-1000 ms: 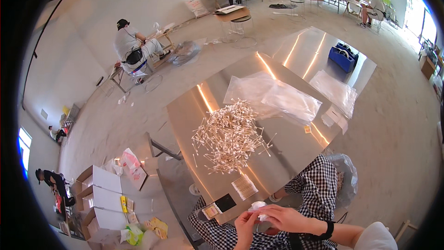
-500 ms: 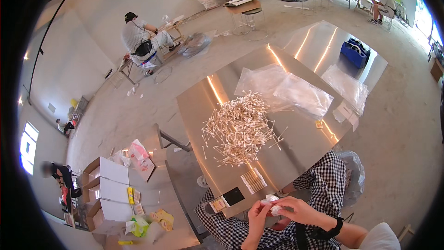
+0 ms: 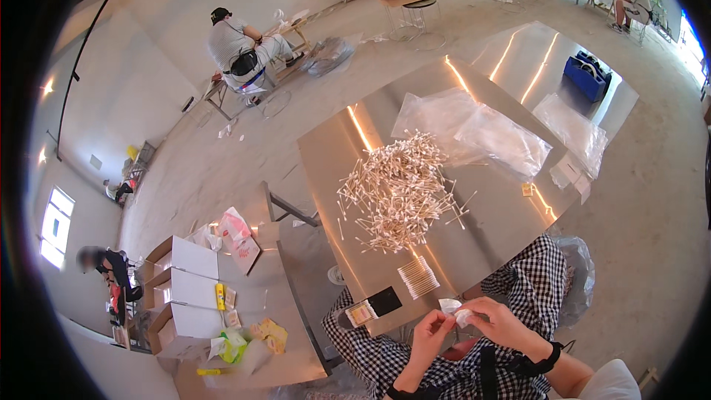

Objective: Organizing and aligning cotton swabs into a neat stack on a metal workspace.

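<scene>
Over my lap, just off the near edge of the metal table [image 3: 474,248], my left hand [image 3: 431,335] and my right hand [image 3: 498,321] meet on a small crumpled white piece [image 3: 461,315]. It looks like thin paper or plastic film; which cannot be told. Both hands pinch it between the fingertips. Beyond them an even row of cotton swabs [image 3: 418,278] lies on the table. Left of that row sit a flat black square [image 3: 385,301] and a small pack of swabs [image 3: 361,314]. A large loose heap of cotton swabs [image 3: 396,192] spreads over the middle of the tabletop.
Clear plastic bags [image 3: 503,141] lie behind the heap, and a blue tape dispenser [image 3: 586,78] stands far right. On a lower table at left are open white boxes [image 3: 189,274], a yellow glue stick [image 3: 220,296] and wrappers [image 3: 270,333]. A person [image 3: 241,48] sits working farther off.
The whole view has shifted, so the table sits farther right and slightly higher. My hands stay together on the white piece, with a corner of it now sticking up between them.
</scene>
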`<state>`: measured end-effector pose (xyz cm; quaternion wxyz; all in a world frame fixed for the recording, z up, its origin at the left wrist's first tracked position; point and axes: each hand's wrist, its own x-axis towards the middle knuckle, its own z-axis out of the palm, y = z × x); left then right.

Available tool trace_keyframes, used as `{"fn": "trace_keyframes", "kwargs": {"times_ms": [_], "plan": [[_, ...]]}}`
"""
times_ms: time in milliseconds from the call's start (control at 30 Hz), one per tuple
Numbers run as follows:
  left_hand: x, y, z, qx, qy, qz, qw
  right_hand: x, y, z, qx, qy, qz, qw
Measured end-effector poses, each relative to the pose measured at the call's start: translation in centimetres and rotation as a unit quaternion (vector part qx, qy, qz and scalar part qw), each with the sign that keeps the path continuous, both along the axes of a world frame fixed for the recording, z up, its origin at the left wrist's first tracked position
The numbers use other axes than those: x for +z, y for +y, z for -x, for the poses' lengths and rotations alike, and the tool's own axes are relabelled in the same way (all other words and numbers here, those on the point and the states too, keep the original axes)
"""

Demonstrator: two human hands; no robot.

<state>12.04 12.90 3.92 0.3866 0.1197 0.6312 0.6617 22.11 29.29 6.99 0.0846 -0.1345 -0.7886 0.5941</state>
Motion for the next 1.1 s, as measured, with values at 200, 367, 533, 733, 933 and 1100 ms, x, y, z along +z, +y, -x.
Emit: {"fn": "trace_keyframes", "kwargs": {"times_ms": [200,367,533,733,933,1100], "plan": [[1.5,0.5,0.2,-0.070,0.190,0.112,0.973,0.8,0.0,0.3,-0.016,0.029,-0.043,0.999],[3.7,2.1,-0.7,-0.106,0.393,0.108,0.907,0.3,-0.8,0.3,-0.093,0.046,-0.212,0.972],[4.0,2.2,-0.6,-0.121,0.393,0.085,0.908,0.2,-0.4,0.1,-0.170,-0.038,-0.031,0.984],[4.7,2.1,-0.9,-0.222,0.352,0.065,0.907,0.5,-0.3,-0.4,-0.157,-0.095,-0.027,0.983],[4.8,2.4,-1.1,-0.083,0.232,0.087,0.965,0.0,-1.3,-0.7,-0.128,-0.007,-0.077,0.989],[3.8,3.2,-0.7,-0.039,0.311,0.113,0.943,1.9,-0.3,-1.7,-0.068,0.040,0.036,0.996]]}}
